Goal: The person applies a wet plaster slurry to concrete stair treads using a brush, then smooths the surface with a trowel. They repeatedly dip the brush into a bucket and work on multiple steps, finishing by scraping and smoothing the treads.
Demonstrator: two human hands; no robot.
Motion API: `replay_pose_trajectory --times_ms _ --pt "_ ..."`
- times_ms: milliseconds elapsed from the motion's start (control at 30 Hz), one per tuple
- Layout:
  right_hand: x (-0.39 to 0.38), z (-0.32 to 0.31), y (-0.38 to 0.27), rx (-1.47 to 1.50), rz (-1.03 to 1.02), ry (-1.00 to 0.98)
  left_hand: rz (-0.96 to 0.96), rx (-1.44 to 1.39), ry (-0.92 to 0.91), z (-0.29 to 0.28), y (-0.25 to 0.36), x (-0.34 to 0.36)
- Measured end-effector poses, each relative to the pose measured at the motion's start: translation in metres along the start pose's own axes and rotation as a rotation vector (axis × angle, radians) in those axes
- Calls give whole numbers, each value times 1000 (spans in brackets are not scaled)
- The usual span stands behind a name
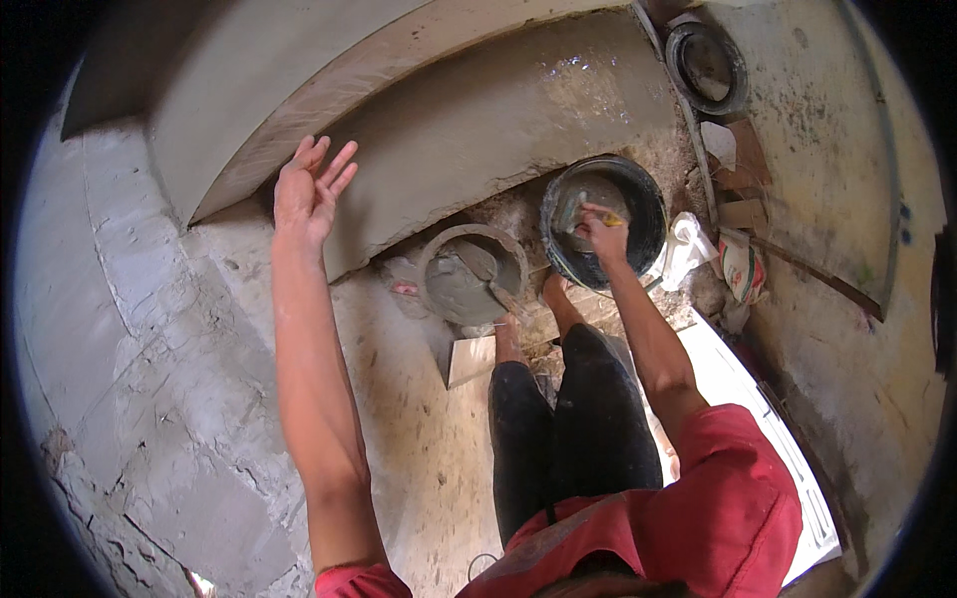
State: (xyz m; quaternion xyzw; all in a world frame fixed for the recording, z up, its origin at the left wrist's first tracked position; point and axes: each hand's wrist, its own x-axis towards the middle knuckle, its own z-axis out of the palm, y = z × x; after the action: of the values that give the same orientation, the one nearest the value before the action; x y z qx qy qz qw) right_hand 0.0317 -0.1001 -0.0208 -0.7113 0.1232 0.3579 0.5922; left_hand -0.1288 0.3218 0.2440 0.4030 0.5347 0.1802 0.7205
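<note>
My left hand (307, 194) is raised at the left with some fingers spread, near the curved lower edge of a smooth grey plastered ledge (289, 120). It holds nothing that I can see; whether it touches the ledge I cannot tell. Over a black bucket (650, 204) at the right, my right hand (604, 237) is closed on what looks like a brush (572, 212) with a yellow handle. The brush's pale end is inside the bucket, above or in murky grey liquid. Beside the bucket stands a round tub (431, 261) of wet grey mortar, with a trowel in it.
A white bag (686, 251) and a red-and-white sack (742, 267) lie right of the bucket. Another black bucket (736, 72) stands at the far right. My feet are on boards (473, 361) below the tub. A long white panel (728, 374) lies at my right.
</note>
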Motion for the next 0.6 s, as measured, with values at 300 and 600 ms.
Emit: replay_pose_trajectory --times_ms 300,600 --pt "-103 115 -191 102 -626 -13 23 -66 10 -14 13 5" --pt "-109 123 -152 22 -607 35 25 -19 38 -33 14 4"
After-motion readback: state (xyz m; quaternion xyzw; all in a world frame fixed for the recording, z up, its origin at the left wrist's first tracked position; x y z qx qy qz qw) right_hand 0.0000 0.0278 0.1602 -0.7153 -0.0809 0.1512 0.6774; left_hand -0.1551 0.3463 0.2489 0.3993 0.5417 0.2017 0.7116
